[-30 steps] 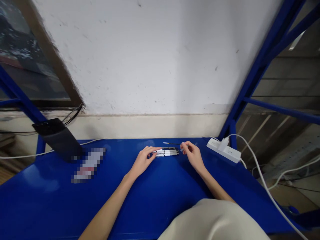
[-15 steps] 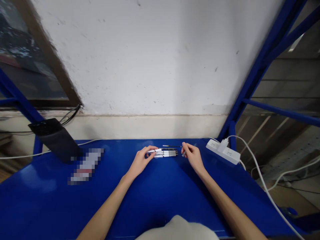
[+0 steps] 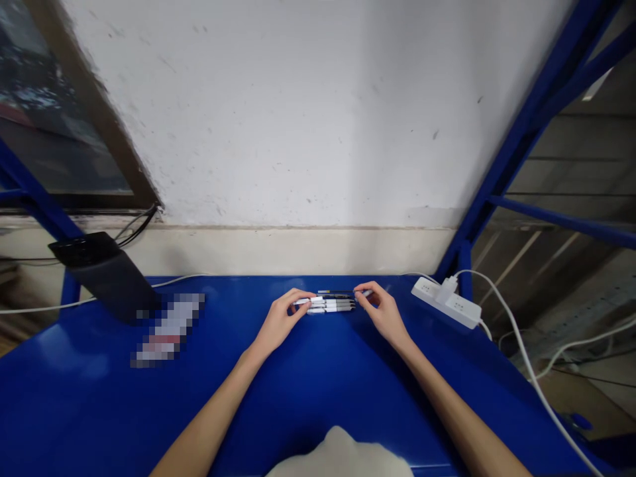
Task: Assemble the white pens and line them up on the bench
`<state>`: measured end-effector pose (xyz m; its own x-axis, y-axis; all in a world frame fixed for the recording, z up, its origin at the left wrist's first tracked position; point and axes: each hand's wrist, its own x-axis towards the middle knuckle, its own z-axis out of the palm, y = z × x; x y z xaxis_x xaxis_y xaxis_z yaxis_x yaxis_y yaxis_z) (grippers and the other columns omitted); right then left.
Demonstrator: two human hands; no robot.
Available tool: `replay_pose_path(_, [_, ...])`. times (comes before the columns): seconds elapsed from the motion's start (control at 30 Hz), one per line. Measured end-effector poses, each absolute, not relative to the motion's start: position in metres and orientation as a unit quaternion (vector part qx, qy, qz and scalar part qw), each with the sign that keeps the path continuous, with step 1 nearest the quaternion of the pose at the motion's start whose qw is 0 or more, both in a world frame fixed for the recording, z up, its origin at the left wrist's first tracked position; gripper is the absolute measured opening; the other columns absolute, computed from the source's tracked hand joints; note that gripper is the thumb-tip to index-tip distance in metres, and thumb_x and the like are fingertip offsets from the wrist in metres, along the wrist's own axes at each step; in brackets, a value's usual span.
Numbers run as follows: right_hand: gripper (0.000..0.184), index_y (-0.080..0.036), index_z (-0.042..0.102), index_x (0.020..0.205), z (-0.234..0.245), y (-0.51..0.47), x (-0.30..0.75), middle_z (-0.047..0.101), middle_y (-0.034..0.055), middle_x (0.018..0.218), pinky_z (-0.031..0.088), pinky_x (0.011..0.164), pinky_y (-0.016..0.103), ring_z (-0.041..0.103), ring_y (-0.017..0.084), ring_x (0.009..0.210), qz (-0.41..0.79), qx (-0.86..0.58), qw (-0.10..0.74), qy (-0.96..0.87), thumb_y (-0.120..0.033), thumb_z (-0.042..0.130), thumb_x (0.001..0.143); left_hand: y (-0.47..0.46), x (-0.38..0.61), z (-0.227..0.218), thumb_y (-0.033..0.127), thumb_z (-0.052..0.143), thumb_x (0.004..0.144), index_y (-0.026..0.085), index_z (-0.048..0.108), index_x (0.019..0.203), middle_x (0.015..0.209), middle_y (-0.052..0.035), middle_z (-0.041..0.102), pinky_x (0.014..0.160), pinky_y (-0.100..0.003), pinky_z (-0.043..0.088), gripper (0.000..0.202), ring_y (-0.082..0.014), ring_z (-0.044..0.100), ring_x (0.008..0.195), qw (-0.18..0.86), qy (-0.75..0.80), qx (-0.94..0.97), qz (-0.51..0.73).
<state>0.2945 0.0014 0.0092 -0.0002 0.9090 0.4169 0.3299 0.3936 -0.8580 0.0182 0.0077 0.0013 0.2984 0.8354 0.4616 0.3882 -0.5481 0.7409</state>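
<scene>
White pens with dark tips (image 3: 332, 306) lie side by side on the blue table (image 3: 308, 397). My left hand (image 3: 282, 316) is closed at their left end, thumb and forefinger pinching a white pen (image 3: 301, 302). Just right of the dark tips is my right hand (image 3: 380, 310), its fingers pinched on a small greyish piece (image 3: 366, 293) that looks like a pen part. Behind the row lies a thin pen refill (image 3: 334, 291), its right end close to my right fingertips. Whether those fingertips touch the refill I cannot tell.
A white power strip (image 3: 446, 303) with a plugged-in cable lies at the back right. To the left stand a black box-like device (image 3: 106, 278) and a blurred-out flat item (image 3: 171, 328). A wall (image 3: 298, 252) bounds the table's back; blue frame posts rise at both sides.
My right hand has shifted slightly left towards the pen tips, and the greyish piece in it has turned from pointing down to lying higher between the fingers. My left hand stays put.
</scene>
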Motion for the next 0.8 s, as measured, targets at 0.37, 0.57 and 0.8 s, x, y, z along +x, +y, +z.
replay_pose_path(0.37, [0.032,-0.022,0.071,0.094,0.0092,0.0018,0.2984,0.071,0.0038,0.08,0.05,0.069,0.032,0.063,0.021,0.071,0.272,-0.492,0.515,-0.647,-0.053,0.065,0.094,0.0094,0.0165,-0.0035,0.036,0.06,0.1,0.027,0.077,0.12,0.117,-0.0041,0.077,0.076,-0.03,0.052,0.027,-0.0206,0.068,0.088,0.245,0.434,0.744,0.445])
replay_pose_path(0.57, [0.045,-0.021,0.065,0.077,0.0101,0.0026,0.2982,0.068,0.0037,0.074,0.044,0.06,0.03,0.057,0.018,0.061,0.298,-0.495,0.521,-0.628,-0.062,0.059,0.095,0.0094,0.0176,-0.003,0.036,0.06,0.1,0.026,0.076,0.114,0.117,-0.003,0.077,0.085,-0.032,0.055,0.024,-0.0232,0.071,0.101,0.274,0.44,0.728,0.448])
replay_pose_path(0.8, [0.059,-0.02,0.064,0.065,0.0126,0.0018,0.299,0.061,0.0029,0.059,0.04,0.053,0.029,0.053,0.017,0.053,0.303,-0.506,0.523,-0.615,-0.069,0.054,0.096,0.0086,0.0177,-0.0007,0.04,0.058,0.102,0.024,0.076,0.116,0.118,-0.0059,0.076,0.087,-0.034,0.055,0.027,-0.0246,0.07,0.105,0.286,0.421,0.729,0.458])
